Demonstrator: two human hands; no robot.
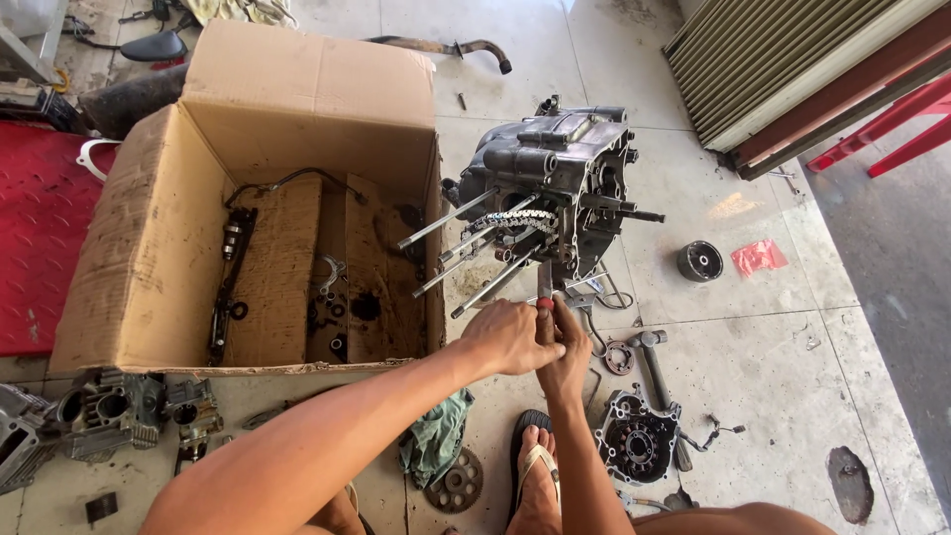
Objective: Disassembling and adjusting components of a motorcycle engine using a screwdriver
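A dark engine crankcase (560,178) stands on the tiled floor, with long metal studs (446,220) and a chain (515,226) sticking out toward the cardboard box. Just below it, both my hands meet around a slim tool with a red handle (544,294) that points up at the case's underside. My left hand (507,337) wraps the handle from the left. My right hand (567,349) pinches it from the right, thumb up against the handle. My sandalled foot (536,474) rests below the hands.
A large open cardboard box (149,228) holding small parts lies at the left. A cylinder head and carburettor parts (109,406) sit at the lower left. An engine cover (636,441), a hammer (654,372), a green rag (436,436), a sprocket (456,482) and a round rotor (699,261) lie around.
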